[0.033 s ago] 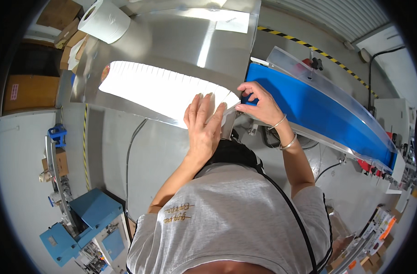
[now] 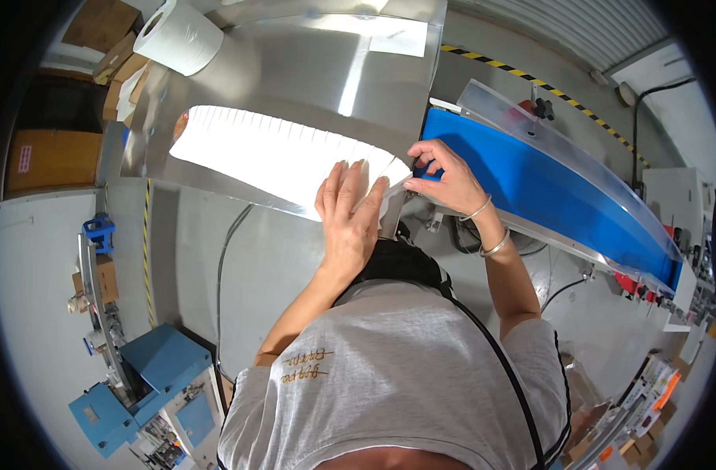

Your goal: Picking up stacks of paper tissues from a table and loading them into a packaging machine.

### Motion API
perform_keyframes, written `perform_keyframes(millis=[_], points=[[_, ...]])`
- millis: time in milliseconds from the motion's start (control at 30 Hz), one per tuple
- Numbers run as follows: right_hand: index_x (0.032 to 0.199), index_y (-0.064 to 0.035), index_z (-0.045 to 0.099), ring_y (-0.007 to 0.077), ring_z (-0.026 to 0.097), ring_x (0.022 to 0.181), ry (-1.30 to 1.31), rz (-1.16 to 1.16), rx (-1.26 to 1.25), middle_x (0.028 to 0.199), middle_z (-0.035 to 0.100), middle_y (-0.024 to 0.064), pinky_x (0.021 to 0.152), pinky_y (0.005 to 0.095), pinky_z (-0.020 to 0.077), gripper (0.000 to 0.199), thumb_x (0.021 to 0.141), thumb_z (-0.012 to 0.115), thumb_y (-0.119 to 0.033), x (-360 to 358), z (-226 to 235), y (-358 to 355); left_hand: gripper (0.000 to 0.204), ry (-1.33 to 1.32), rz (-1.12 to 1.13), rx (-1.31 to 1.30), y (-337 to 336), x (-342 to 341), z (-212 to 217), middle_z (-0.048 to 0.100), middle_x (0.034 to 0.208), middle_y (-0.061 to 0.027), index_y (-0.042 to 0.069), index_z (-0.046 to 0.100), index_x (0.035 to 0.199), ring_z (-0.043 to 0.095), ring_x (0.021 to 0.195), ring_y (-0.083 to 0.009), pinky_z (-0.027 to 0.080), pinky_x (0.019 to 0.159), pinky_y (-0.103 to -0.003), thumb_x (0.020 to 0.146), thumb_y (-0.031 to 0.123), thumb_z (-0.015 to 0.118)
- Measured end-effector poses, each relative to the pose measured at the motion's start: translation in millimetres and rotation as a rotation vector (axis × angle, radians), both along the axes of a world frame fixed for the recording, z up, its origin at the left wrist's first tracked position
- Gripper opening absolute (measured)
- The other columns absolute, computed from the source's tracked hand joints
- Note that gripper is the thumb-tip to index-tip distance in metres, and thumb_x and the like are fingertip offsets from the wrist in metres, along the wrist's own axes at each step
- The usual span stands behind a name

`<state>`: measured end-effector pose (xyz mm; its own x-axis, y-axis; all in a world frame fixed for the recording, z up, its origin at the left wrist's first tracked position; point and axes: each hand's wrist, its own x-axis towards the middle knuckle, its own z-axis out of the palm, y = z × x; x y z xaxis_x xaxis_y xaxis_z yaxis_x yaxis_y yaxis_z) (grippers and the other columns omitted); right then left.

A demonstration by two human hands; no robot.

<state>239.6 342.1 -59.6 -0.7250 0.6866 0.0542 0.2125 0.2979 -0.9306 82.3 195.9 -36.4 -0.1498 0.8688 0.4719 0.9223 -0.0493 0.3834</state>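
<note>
A head-worn fisheye looks down from nearby on left hand (image 2: 347, 218) and right hand (image 2: 454, 185).

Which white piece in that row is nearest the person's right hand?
The end piece, at the right tip of the white row, beside the right hand; the others run leftward from it along the metal table.
</note>
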Motion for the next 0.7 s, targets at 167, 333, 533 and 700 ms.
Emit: perform_keyframes(millis=[167, 333, 533, 700], points=[[0.108, -0.0069, 0.058, 0.0127, 0.056, 0.085, 0.056, 0.058, -0.064, 0.105, 0.058, 0.002, 0.072, 0.0258, 0.0481, 0.042, 0.072, 0.078, -0.012, -0.7, 0.2, 4.9, 0.039, 0.017, -0.015, 0.004, -1.0, -1.2, -1.3, 0.049, 0.131, -0.0161, 0.012, 0.067, 0.112, 0.04, 0.125, -0.0389, 0.03, 0.101, -0.051, 0.075, 0.0, 0.064], [0.106, -0.0057, 0.058, 0.0142, 0.056, 0.086, 0.078, 0.233, 0.016, 0.103, 0.058, 0.0029, 0.076, 0.0263, 0.0472, 0.037, 0.074, 0.076, -0.01, -4.9, -5.3, 11.8, 0.04, 0.054, -0.035, 0.014, -0.3, -2.5, 1.5, 0.047, 0.132, -0.0172, 0.011, 0.065, 0.115, 0.039, 0.125, -0.04, 0.029, 0.101, -0.051, 0.076, 0.004, 0.065], [0.105, -0.0023, 0.052, 0.0052, 0.051, 0.084, 0.095, -0.002, -0.376, 0.093, 0.055, -0.0009, 0.074, 0.0223, 0.046, 0.023, 0.089, 0.064, -0.013, 19.9, -36.4, 13.8, 0.041, -0.03, 0.11, 0.001, 4.0, -1.9, 2.4, 0.044, 0.133, -0.0203, 0.003, 0.058, 0.12, 0.037, 0.125, -0.041, 0.029, 0.102, -0.051, 0.08, 0.007, 0.066], [0.088, 0.0, 0.055, 0.0108, 0.05, 0.065, -0.164, -0.836, -0.201, 0.073, 0.058, 0.0065, 0.058, 0.0306, 0.0434, 0.041, 0.09, 0.058, -0.041, 75.2, -62.0, 39.6, 0.034, -0.036, 0.145, 0.021, 3.5, -5.3, -1.0, 0.047, 0.13, -0.0181, 0.006, 0.063, 0.114, 0.04, 0.124, -0.0396, 0.03, 0.101, -0.05, 0.08, 0.002, 0.064]])
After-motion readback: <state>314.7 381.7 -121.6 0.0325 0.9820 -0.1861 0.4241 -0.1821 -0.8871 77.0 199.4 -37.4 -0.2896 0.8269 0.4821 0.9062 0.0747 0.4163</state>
